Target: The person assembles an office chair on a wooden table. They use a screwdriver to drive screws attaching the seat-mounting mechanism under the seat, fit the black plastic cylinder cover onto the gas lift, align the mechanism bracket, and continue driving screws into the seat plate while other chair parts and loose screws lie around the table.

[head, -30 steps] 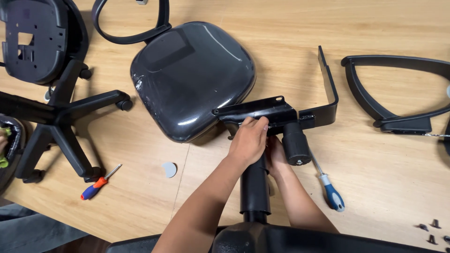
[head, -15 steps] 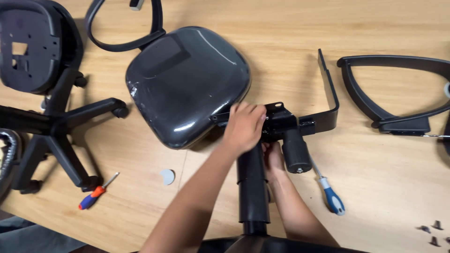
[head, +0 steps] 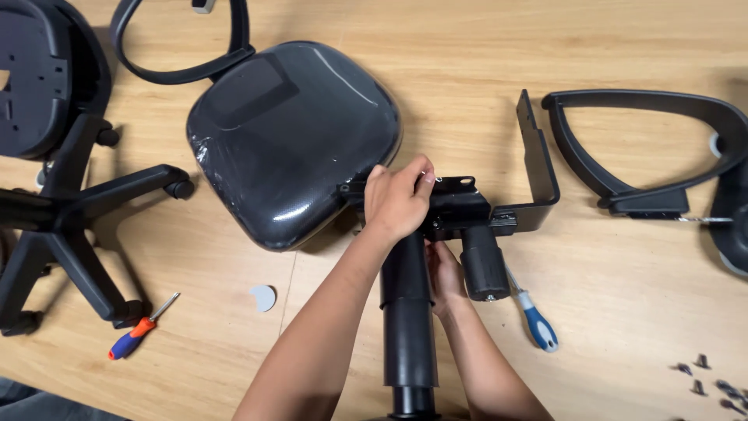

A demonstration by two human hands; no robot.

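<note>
My left hand [head: 397,199] grips the top of a black metal chair mechanism plate [head: 460,206], which sits on a black gas-lift cylinder [head: 407,312] rising toward me. My right hand [head: 444,274] is tucked under the plate, closed against the cylinder and the mechanism's underside. A black knob [head: 483,265] hangs from the plate beside it. An L-shaped black bracket [head: 538,168] joins the plate on the right. The plastic-wrapped black seat cushion [head: 292,140] lies just left of my left hand.
A star-shaped wheeled chair base [head: 70,226] lies at the left. Armrests lie at top left [head: 171,58] and right [head: 647,148]. A red-blue screwdriver [head: 136,329], a blue-white screwdriver [head: 534,320], a grey disc [head: 263,297] and several screws [head: 705,378] lie on the wooden floor.
My left hand has shifted slightly left along the plate's top edge. The view has moved a little closer; the mechanism and cylinder stay in about the same place.
</note>
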